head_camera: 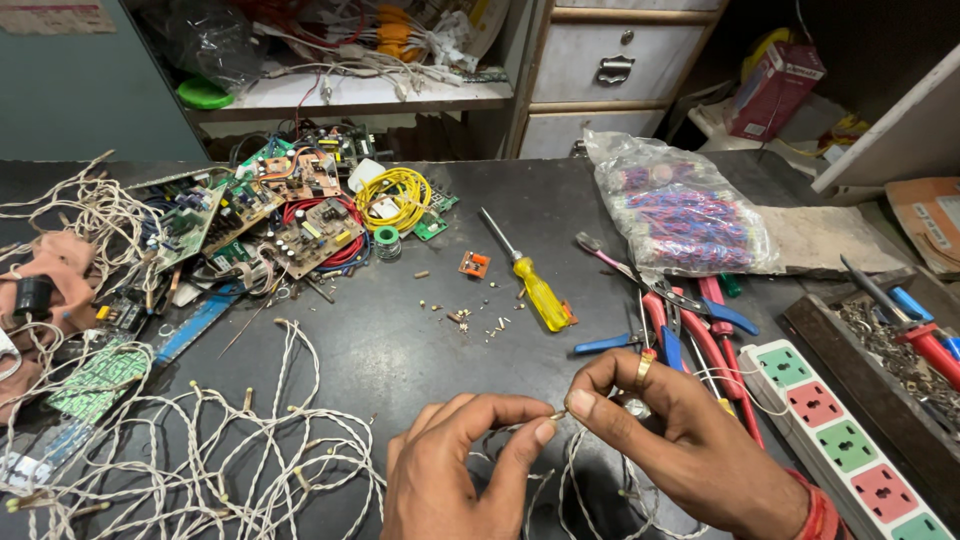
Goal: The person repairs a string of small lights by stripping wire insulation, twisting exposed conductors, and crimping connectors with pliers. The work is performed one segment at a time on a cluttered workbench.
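Note:
My left hand [455, 470] and my right hand [665, 430] meet at the bottom centre, fingertips pinched together on a thin white twisted wire [557, 413] with a small lamp at its end. The wire runs down between my hands and out of view. A gold ring sits on a finger of my right hand. More of the same white twisted wire [230, 450] lies tangled to the left of my left hand on the dark workbench [400, 340].
Circuit boards [290, 215], a yellow wire coil [393, 197] and a solder reel lie at upper left. A yellow-handled screwdriver [535, 285], pliers and cutters [680, 315] sit ahead of my hands. A bag of red-blue wires [685, 215], a power strip [840, 430] and a parts tray are at right.

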